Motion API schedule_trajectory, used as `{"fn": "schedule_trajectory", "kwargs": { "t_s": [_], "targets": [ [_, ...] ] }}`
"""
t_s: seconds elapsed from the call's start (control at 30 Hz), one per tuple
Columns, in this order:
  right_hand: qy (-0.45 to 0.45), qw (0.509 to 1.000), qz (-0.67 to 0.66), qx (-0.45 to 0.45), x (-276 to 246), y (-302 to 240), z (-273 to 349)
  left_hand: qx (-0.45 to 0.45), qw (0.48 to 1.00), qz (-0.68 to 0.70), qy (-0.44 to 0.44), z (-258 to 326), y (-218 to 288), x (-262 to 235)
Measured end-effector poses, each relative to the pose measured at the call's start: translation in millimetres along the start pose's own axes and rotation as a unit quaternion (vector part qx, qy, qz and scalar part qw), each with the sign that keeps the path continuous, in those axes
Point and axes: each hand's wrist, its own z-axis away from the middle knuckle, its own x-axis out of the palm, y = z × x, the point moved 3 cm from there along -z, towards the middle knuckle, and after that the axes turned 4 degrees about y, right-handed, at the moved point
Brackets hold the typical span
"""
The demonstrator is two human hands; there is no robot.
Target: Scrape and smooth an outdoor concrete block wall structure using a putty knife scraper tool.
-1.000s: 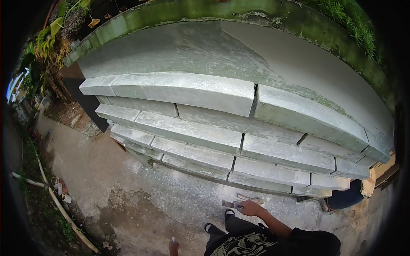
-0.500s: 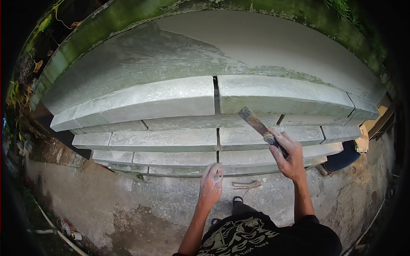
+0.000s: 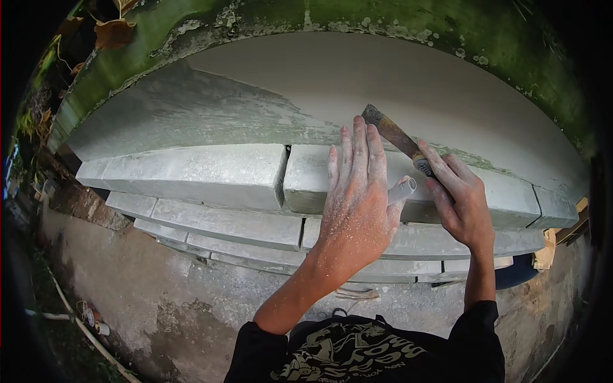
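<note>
My left hand (image 3: 357, 204), dusted with white powder, stretches its fingers up across the top ledge of pale blocks (image 3: 198, 173). A short clear tube (image 3: 402, 190) is tucked between its thumb and palm, open end outward. In my right hand (image 3: 465, 203) is a flat-bladed scraper (image 3: 391, 131), gripped by its handle with the index finger along it. The blade points up and left, close to the left fingertips. Behind it rises a wall, smooth pale grey (image 3: 357, 76) above and rough greenish grey (image 3: 191, 115) at the lower left.
More block ledges (image 3: 217, 220) step down below the top one, with dark gaps between blocks. A mossy green rim (image 3: 268, 19) curves over the wall. A dark blue rounded object (image 3: 514, 273) stands at the right. On the concrete floor (image 3: 115, 281) a pale pipe (image 3: 80, 332) runs at the lower left.
My left hand has risen from beside the lower ledges to the top ledge, its fingers now straightened. The right hand with the scraper has moved up and right. The view has shifted closer to the wall.
</note>
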Motion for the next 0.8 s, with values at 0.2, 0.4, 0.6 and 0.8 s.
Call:
{"fn": "schedule_trajectory", "kwargs": {
  "t_s": [0.2, 0.4, 0.6, 0.8],
  "targets": [
    [0.018, 1.000, -0.010, -0.016, 10, 21, -11, -0.017, 1.000, -0.018, -0.009, -11, -9, 22],
    [0.029, 0.999, 0.004, -0.017, 13, 24, -13, -0.005, 1.000, 0.006, -0.012, -16, -7, 18],
    [0.035, 0.999, 0.015, -0.008, 13, 20, -10, 0.004, 1.000, -0.018, -0.017, -16, -9, 21],
    [0.031, 0.998, 0.046, -0.025, 9, 21, -15, 0.008, 1.000, 0.012, -0.013, -15, -12, 17]
  ]
}}
